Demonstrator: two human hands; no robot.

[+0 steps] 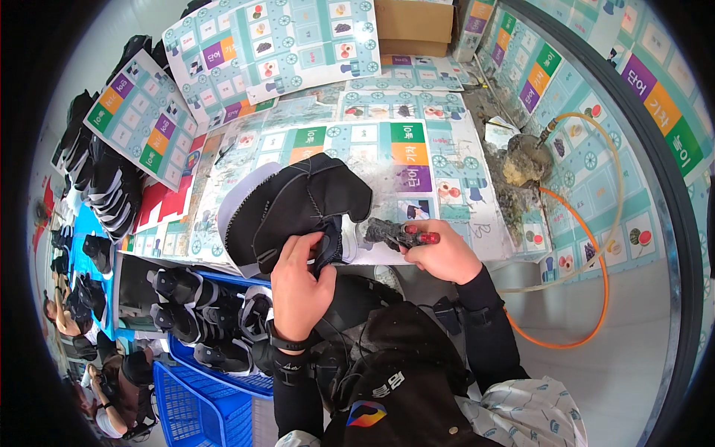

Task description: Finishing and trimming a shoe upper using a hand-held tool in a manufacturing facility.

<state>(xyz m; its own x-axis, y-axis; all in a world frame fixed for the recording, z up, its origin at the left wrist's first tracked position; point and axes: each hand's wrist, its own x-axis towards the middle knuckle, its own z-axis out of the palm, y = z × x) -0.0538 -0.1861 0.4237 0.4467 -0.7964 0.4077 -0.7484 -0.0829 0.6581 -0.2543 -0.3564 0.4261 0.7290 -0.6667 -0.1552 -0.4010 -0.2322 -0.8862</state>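
A black shoe [290,205] with visible stitching and a pale lavender sole edge lies tilted over the near edge of the worktable [477,216]. My left hand [302,287] is closed on its near side, thumb and fingers at the opening. To the right of the shoe, my right hand [445,253] grips a small spray gun [391,235], its body crusted with dark residue and its parts red near my fingers. The gun's nose points left at the shoe, a short gap apart. My palm hides part of the gun's handle.
A residue-caked pot [525,160] stands at the right, where an orange hose [607,287] and a clear yellowish hose [618,164] run. Blue baskets [201,406] and several black shoes [194,313] are below left. Printed boards [309,45] and a cardboard box [415,26] stand behind. People work far left.
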